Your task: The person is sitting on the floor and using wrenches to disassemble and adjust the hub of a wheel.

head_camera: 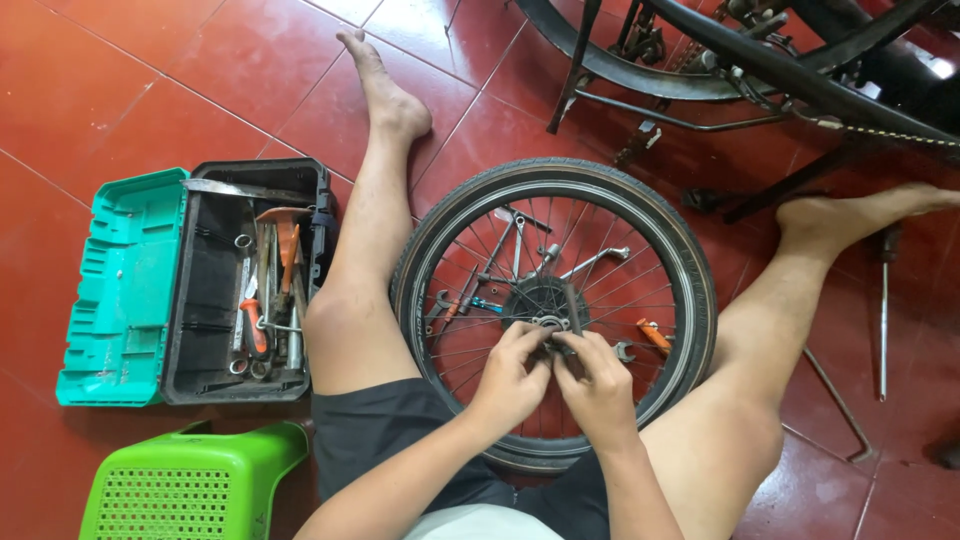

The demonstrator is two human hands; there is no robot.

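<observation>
Black rubber-tyred spoked bicycle wheel [455,215] flat on glossy red floor tiles [120,90], my left hand [512,375] and right hand [598,385] both pinching its metal hub axle [553,325], directly under my fingertips

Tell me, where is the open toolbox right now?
In the head view, the toolbox lies on the red floor at the person's left, beside the left leg, above the green stool.

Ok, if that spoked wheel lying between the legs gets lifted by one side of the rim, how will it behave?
The wheel should stay stiff, rim and spokes look intact. Probably light for its size. Loose wrenches lie among its spokes, so they may snag and clatter. Stood upright, its rubber tyre would likely roll.
</observation>
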